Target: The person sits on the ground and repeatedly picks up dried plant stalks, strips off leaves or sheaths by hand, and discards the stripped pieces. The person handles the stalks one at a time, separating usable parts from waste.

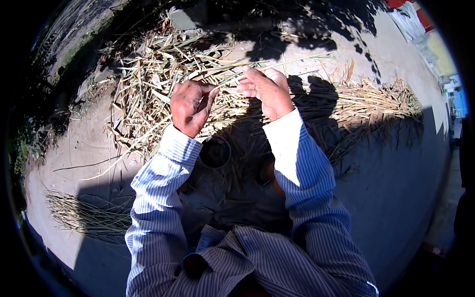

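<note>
My left hand (pixel 190 108) is closed, thumb and fingers pinched on a thin dry stalk (pixel 228 79). From there the stalk slants up and to the right, past my right hand (pixel 269 93). That hand is loosely open, its thumb raised apart from the fingers, with the stalk passing beside the thumb; whether it touches the palm I cannot tell. Under and beyond both hands spreads a loose heap of dry straw-coloured stalks and leaves (pixel 148 89). A dark round container (pixel 215 152) stands between my forearms, its inside in shadow.
To the right lies a long pile of dry stalks (pixel 371 101), partly shaded. At the lower left, a bundle of thin stalks (pixel 84 213) rests on the concrete ground (pixel 391 168). A pale block (pixel 187 18) sits at the far edge, near dark plant shadows.
</note>
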The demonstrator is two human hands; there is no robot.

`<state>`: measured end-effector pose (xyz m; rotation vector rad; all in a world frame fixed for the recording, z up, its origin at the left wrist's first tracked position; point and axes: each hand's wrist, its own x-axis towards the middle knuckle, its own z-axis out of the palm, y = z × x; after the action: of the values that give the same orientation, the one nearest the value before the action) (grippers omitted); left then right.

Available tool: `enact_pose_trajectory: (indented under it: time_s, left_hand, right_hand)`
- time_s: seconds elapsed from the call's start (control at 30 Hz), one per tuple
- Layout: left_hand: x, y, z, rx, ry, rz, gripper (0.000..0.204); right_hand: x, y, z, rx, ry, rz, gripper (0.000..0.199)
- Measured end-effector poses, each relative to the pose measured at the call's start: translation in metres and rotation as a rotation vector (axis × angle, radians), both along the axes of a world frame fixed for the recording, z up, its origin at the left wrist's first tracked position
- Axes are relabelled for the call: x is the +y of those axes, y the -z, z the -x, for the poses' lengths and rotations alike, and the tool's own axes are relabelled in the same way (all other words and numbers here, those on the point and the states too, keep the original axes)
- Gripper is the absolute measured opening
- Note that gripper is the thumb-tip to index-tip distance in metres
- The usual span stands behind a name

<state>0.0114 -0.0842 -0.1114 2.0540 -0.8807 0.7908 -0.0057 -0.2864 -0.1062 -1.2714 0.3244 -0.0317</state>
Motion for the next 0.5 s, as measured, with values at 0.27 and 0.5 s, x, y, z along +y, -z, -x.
enact_pose_trajectory:
  time_s: [0.27, 0.5]
  left_hand:
    - [0.011, -0.015, -0.013, -0.008, -0.168, -0.217, 0.031]
    - [0.022, 0.002, -0.021, 0.585, 0.07, -0.078, 0.022]
  right_hand:
    - [0.033, 0.004, 0.007, -0.103, -0.143, -0.032, 0.037]
    - [0.002, -0.004, -0.004, -0.17, -0.037, 0.031, 0.034]
